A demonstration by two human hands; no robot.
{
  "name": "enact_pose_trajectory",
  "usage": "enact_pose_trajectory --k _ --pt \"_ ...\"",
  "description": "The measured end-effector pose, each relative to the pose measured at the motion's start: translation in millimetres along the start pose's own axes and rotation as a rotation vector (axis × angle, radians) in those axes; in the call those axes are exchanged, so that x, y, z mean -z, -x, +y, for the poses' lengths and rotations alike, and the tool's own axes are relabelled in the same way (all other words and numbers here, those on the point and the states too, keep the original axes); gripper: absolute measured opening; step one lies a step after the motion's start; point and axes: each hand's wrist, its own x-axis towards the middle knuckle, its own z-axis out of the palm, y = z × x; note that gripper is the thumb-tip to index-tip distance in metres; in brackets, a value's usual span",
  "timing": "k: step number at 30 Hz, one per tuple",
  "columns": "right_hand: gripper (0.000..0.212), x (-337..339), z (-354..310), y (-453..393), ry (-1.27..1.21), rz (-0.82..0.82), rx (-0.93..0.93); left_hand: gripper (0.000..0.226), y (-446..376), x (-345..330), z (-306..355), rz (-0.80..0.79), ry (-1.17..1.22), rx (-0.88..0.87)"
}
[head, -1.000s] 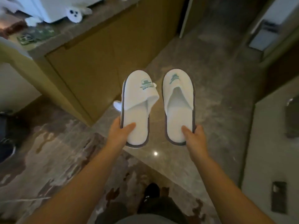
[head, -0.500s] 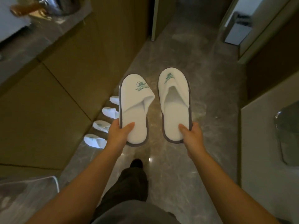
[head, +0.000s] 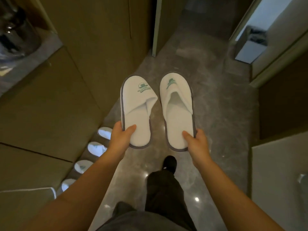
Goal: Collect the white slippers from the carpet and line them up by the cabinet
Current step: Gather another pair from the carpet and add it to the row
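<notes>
My left hand [head: 120,137] grips the heel of a white slipper [head: 136,104] with a grey rim and a green logo, held flat in the air. My right hand [head: 196,142] holds a matching white slipper [head: 178,110] by its heel, beside the first. Both toes point away from me. Several more white slippers [head: 96,148] stand in a row on the floor against the foot of the tan cabinet [head: 55,105] at my left; my left forearm covers part of that row.
I stand on a glossy grey stone floor [head: 216,122] in a narrow passage. A door edge [head: 155,25] stands ahead, a lit doorway [head: 260,35] at upper right, a pale panel [head: 280,180] at right. My dark-trousered leg and black shoe [head: 169,163] are below the slippers.
I have walked off the carpet and along the cabinet; the row of slippers by its foot has come into view and slid closer. Both hands keep the same hold.
</notes>
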Motion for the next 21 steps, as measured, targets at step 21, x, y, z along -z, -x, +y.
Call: enact_pose_trajectory --k 21 --pt "0.027 -175.8 -75.3 -420.8 0.357 -0.476 -0.058 0.041 -331.3 -80.1 22.8 0.485 0.281 0.351"
